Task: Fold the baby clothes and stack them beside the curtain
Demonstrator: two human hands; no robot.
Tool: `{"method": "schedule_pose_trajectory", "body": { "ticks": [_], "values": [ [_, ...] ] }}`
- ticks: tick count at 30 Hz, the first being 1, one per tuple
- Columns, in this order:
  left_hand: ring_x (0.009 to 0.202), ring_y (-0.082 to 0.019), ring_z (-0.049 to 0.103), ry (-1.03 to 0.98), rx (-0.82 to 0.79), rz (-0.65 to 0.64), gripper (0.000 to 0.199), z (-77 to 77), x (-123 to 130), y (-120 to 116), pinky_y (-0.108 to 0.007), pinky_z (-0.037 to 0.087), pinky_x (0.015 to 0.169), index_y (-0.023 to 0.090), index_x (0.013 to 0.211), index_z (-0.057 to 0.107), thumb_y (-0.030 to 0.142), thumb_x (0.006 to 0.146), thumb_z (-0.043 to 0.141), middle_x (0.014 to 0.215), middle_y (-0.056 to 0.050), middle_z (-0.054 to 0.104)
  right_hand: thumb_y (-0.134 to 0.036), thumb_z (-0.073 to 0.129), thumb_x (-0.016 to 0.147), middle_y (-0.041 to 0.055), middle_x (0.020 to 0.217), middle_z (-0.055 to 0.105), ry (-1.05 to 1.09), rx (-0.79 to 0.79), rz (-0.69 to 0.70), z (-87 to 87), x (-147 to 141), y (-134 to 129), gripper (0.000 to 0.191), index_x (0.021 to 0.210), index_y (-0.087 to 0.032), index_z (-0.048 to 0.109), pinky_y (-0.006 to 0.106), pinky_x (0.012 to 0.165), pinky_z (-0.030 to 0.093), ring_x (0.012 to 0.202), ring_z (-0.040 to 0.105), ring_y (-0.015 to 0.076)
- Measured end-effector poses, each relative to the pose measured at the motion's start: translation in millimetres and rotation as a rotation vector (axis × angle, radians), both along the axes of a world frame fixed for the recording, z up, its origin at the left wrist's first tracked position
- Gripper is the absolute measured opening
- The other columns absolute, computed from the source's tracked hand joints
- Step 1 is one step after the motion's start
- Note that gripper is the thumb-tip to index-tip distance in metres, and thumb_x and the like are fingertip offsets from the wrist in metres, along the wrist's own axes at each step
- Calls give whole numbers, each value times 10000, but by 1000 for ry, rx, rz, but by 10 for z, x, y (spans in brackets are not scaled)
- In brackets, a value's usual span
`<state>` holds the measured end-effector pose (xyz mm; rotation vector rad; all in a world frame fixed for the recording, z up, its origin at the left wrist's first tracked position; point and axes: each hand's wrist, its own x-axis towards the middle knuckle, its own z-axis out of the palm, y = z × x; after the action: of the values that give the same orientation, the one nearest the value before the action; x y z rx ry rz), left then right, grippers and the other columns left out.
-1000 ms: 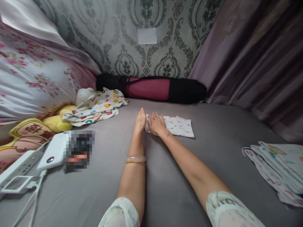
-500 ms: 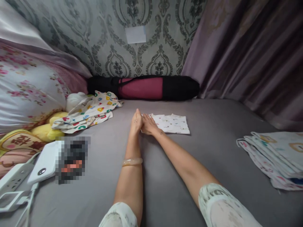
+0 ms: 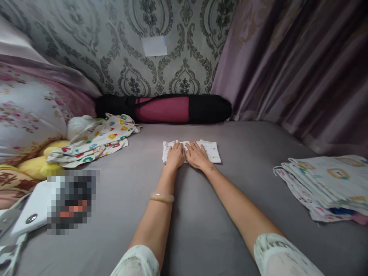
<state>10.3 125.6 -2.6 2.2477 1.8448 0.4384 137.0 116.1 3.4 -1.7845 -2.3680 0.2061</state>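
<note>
A folded white cloth (image 3: 213, 150) with a small print lies flat on the grey bed sheet (image 3: 132, 214). My left hand (image 3: 176, 155) rests palm down on its left half, fingers stretched out. Beside it, my right hand (image 3: 197, 154) presses flat on the middle of the cloth with its fingers spread. The two hands almost touch at the thumbs and cover much of the cloth's near side. Neither hand grips anything. A pale bangle (image 3: 162, 197) circles my left forearm.
On the right lies a stack of folded printed cloths (image 3: 330, 184). A crumpled patterned garment (image 3: 97, 140) sits at the left by a floral pillow (image 3: 28, 115) and yellow plush (image 3: 40, 165). A white power bank (image 3: 36, 209) lies nearer. A black and maroon bag (image 3: 162, 110) lines the wall.
My left hand has turned from standing on edge at the cloth's left side to lying flat on it. My right hand has shifted right over the cloth. The view has swung slightly right.
</note>
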Motion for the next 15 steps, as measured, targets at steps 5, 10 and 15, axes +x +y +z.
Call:
{"method": "schedule_pose_trajectory", "body": {
  "ticks": [5,10,15],
  "values": [
    [1428,-273,303,48,70,48,467,37,-11,-17,-455,240,1157,90,1375,449,298,989,286,1506,-174,398,-328,201,992,69,1586,262,46,-28,5,54,139,25,558,1515,-163,309,456,1180,117,1462,192,223],
    [1425,-291,307,83,61,135,535,-2,-37,15,-481,185,1178,94,1420,426,369,988,271,1504,-168,403,-331,205,992,95,1587,250,10,6,-84,33,423,27,572,1513,-116,306,444,1186,97,1467,175,238],
    [1430,-293,297,105,5,131,557,-52,-55,37,-493,173,1179,108,1448,396,384,986,251,1517,-164,384,-334,207,989,84,1596,227,-33,-21,-84,-51,482,43,584,1527,-116,267,427,1187,98,1470,160,227]
  ]
}}
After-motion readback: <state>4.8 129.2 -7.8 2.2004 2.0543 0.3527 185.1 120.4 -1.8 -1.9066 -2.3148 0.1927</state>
